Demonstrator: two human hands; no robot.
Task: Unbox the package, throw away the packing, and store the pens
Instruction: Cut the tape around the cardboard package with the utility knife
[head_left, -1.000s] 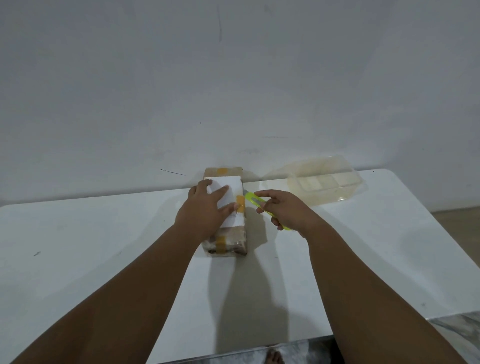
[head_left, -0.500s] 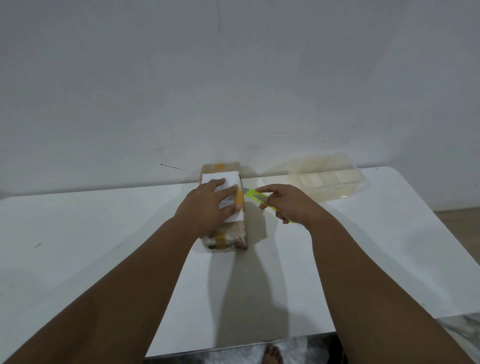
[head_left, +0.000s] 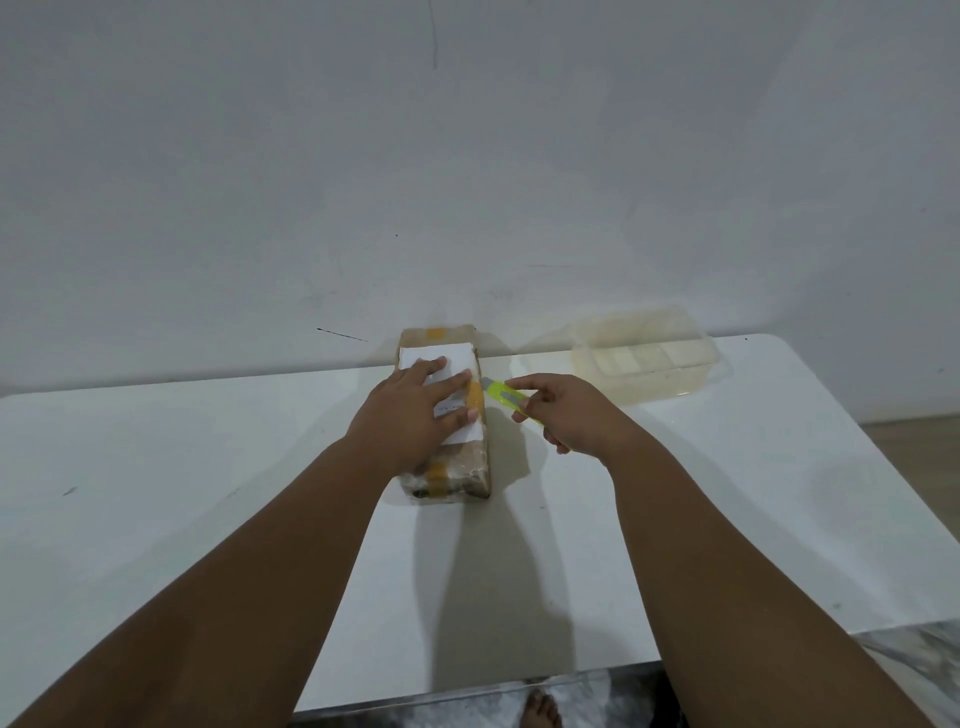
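Since 1 s ago, right hand (head_left: 569, 415) w/ yellow-green cutter (head_left: 506, 397) is edging its tip up to the package (head_left: 452, 410) right edge. Left hand (head_left: 410, 415) is pressing flat, fingers spread, on the white label (head_left: 457, 358). Package is lying mid-table (head_left: 156, 467) by the wall, clear container (head_left: 644, 358) off to its right.

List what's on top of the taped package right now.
On the package: a white label, yellow tape, and the left hand pressed flat. The label's middle is hidden under that hand.
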